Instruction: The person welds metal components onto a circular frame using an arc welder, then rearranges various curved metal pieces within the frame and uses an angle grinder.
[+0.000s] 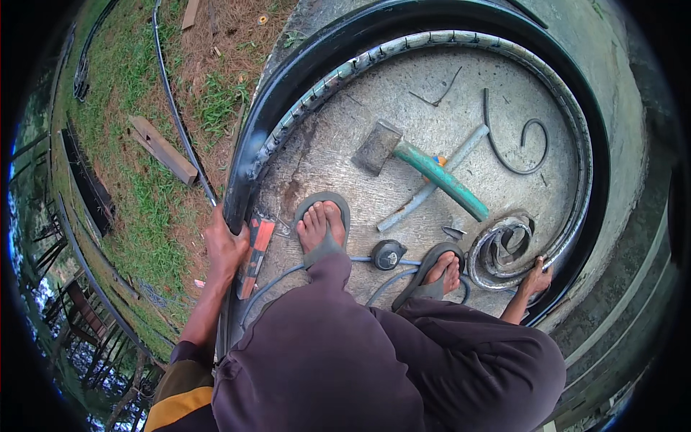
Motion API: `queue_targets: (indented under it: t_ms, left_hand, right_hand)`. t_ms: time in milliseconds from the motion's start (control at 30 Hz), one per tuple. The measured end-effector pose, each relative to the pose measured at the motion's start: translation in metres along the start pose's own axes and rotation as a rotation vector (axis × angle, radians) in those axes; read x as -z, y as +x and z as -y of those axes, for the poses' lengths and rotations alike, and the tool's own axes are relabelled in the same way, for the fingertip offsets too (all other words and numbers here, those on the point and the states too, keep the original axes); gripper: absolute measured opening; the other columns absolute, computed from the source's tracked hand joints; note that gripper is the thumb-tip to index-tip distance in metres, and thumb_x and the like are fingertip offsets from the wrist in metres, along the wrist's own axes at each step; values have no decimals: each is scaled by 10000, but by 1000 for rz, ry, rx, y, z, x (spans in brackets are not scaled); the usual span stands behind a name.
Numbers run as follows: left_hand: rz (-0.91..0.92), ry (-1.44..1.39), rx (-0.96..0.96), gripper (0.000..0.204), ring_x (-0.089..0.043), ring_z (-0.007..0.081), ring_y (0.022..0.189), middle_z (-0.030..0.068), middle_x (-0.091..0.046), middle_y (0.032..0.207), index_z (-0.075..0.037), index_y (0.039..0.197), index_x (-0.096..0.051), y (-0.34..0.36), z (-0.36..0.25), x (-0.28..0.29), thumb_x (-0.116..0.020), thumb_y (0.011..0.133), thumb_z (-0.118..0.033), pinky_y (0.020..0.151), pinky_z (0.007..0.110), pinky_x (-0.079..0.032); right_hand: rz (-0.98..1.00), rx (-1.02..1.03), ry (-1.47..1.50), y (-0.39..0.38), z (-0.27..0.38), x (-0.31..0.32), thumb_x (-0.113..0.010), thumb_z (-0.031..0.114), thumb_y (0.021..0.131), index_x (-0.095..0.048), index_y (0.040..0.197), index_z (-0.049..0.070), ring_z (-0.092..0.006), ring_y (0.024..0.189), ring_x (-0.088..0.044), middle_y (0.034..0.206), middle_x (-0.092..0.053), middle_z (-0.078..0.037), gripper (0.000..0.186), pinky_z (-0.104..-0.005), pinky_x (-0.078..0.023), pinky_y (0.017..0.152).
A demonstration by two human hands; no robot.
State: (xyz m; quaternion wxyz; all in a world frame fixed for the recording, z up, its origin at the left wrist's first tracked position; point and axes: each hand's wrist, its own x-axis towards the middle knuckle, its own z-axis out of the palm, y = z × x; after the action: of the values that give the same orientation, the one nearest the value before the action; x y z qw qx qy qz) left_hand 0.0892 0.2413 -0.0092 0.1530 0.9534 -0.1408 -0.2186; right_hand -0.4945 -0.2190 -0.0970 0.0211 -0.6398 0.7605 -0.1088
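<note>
My left hand (226,243) is closed round a long black curved strip (263,126), beside a red-and-black block-like object (258,255). My right hand (536,277) grips a long silvery, notched strip (581,144), near where it winds into a loose coil (489,266). This strip arcs round inside the black one. Between my hands, on the concrete (324,165), lie a hammer with a green handle (439,180), a pale pipe (396,217), a black tape-measure-like case (389,255) and a curled dark tube (538,155).
My sandalled feet (321,223) stand inside the loop. Grass (158,230) with wooden planks (162,147), a thin rod (173,93) and black lengths of material (86,176) lies to the left. The concrete edge curves along the right, beside a lower grey strip (633,237).
</note>
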Motion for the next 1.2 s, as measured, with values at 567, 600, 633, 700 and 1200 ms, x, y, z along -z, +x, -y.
queue_targets:
  t_ms: [567, 600, 633, 700, 1200]
  left_hand:
    - [-70, 67, -25, 603, -702, 405, 966, 265, -696, 1033, 17, 1331, -497, 1, -12, -5, -727, 779, -56, 860, 456, -524]
    - [-78, 100, -15, 620, -702, 405, 969, 264, -697, 1035, 13, 1343, -490, 0, -16, -5, -734, 778, -58, 863, 455, -524]
    - [-43, 83, -47, 601, -697, 417, 988, 273, -695, 1047, 14, 1329, -507, 3, -22, -12, -740, 788, -104, 872, 458, -525]
    - [-22, 50, -52, 584, -692, 430, 1007, 282, -692, 1059, 16, 1313, -526, 4, -16, -8, -744, 799, -154, 883, 462, -525]
    - [121, 186, -196, 560, -679, 446, 1020, 282, -685, 1077, 32, 1286, -539, 47, -43, -19, -722, 821, -220, 910, 481, -514]
  right_hand:
    - [-72, -13, 177, -20, 18, -10, -712, 311, 890, -645, 1173, -7, -416, 891, -660, 978, -703, -231, 432, -478, -488, 823]
    - [-31, -65, 189, -17, 21, -9, -716, 291, 884, -645, 1184, -6, -401, 904, -664, 989, -703, -221, 427, -467, -491, 832]
    - [-41, -125, 219, -21, 7, -7, -731, 268, 866, -645, 1188, -3, -377, 907, -669, 989, -703, -213, 429, -456, -494, 838]
    - [7, -159, 325, -19, 19, -7, -754, 242, 844, -644, 1210, 12, -334, 897, -673, 982, -704, -189, 447, -423, -497, 843]
    - [-146, -240, 326, -24, 56, -7, -694, 115, 819, -637, 1088, 2, -476, 893, -664, 907, -686, -284, 298, -526, -506, 819]
